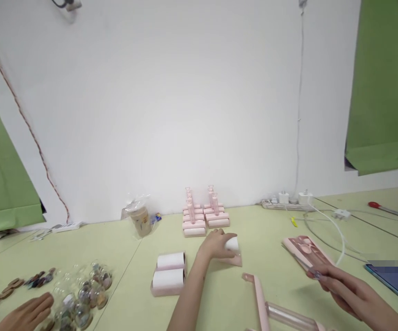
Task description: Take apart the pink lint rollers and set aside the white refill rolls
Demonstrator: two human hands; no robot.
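Note:
My left hand (216, 244) reaches to the middle of the table, its fingers curled over a white roll (232, 244) that sits at a pale pink base (235, 260). Part of the roll is hidden under the palm. On the right, my right hand (345, 287) is closed on a slim, pointed metal tool (298, 258); its exact kind is unclear. Just beyond that hand lies a pink moulded tray (309, 248) with hollows. Between my arms are a pink frame piece (261, 301) and a clear pinkish tube (290, 315). Two white rolls (169, 278) rest in a pink holder left of my forearm.
Pink roller sets (194, 225) stand in rows near the wall. A bagged cup (140, 220) is to their left. Clear round pieces (85, 294) lie near a co-worker's hand (30, 312). A power strip (285, 204), cables, a phone (395, 282) and red-handled tools (374, 205) occupy the right.

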